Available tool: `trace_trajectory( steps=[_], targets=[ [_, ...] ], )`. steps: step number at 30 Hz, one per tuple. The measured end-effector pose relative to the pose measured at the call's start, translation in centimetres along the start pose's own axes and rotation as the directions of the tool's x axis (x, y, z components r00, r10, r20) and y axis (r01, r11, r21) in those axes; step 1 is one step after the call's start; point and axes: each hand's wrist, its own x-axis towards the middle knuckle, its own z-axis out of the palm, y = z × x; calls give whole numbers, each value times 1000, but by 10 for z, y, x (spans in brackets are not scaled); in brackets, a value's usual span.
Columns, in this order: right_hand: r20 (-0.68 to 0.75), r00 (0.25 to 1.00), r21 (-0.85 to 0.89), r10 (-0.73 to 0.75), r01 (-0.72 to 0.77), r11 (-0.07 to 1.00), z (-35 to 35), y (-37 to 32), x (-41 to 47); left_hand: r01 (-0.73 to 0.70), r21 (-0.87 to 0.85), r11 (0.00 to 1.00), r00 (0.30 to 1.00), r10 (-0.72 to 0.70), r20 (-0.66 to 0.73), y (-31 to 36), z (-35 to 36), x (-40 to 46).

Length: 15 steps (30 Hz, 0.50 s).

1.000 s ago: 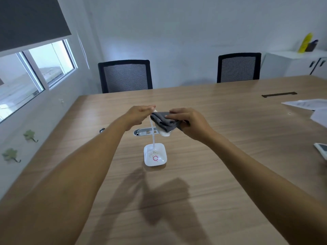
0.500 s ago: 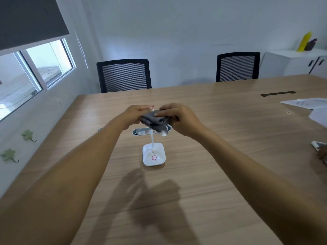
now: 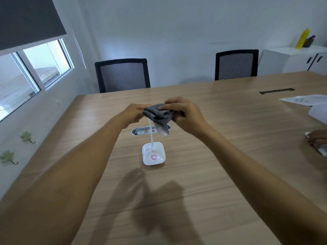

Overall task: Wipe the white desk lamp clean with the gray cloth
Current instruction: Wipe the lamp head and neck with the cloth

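- The lamp stands mid-bench, its base near the left edge's cable port, its head raised and mostly wrapped in the cloth.
- Left hand is closed on the head's left end, steadying it.
- Right hand is curled around the cloth, pressing it onto the head.
- Risk: the neck looks thin, so a hard rub could bend it or tip the light base.
- Specks on the base remain unwiped.

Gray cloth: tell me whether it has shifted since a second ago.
Yes. The gray cloth, pinched by the right hand, has slid left toward the left hand, judged against the base of the white desk lamp.
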Motion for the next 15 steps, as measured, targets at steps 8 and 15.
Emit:
trace_trajectory(
  steps=[8,15],
  targets=[
    [88,971,2,222,-223,975,-1,42,-42,26,54,998,999,-28,30,-1,-3,-4],
    [-65,956,175,286,-271,947,-9,7,-8,53,0,999,999,-53,7,-1,-1,-3]
  ],
)
